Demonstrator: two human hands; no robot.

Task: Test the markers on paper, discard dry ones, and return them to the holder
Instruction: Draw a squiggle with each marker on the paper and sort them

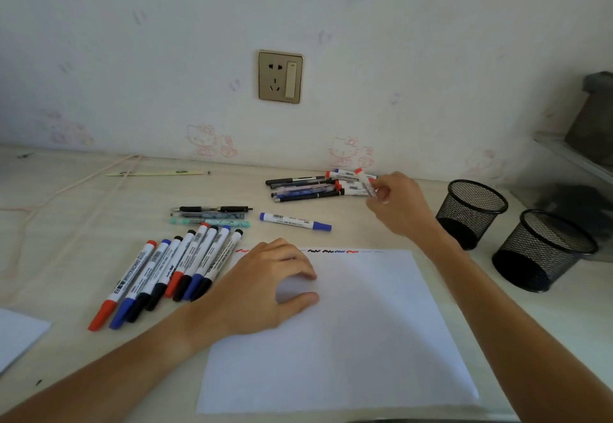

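Paper [348, 329] lies flat on the pale surface [83, 210], white sheet with a row of short squiggles [331, 251] along its far edge (red, black, blue, red, then a faint thin one). Left hand [265, 286] rests on the paper's far-left part, fingers [298, 270] loosely curved with tips and thumb touching the sheet, gripping nothing. Right hand [398, 203] is raised beyond the paper's far-right corner, fingers pinching a red-capped marker [365, 182] by its white barrel, cap end pointing up and away. Just behind that marker, against the wall, a pile of pens and markers [308, 187] lies in a loose heap. One blue marker [295, 221] lies alone just beyond the paper's far edge. Left of the paper, a fanned row of whiteboard markers [172, 270] lies side by side (red, blue and black caps), touching each other. Beyond that row, a few pens [212, 215] lie parallel, black and teal. Right of the paper stand two black mesh holders [471, 213], upright, close together; insides look dark, contents hard to tell. Wall socket [280, 76] sits on the wall well beyond the paper. Thin cord [66, 187] runs across the surface far left of the paper. Corner of another white sheet [20, 333] shows at the left edge.
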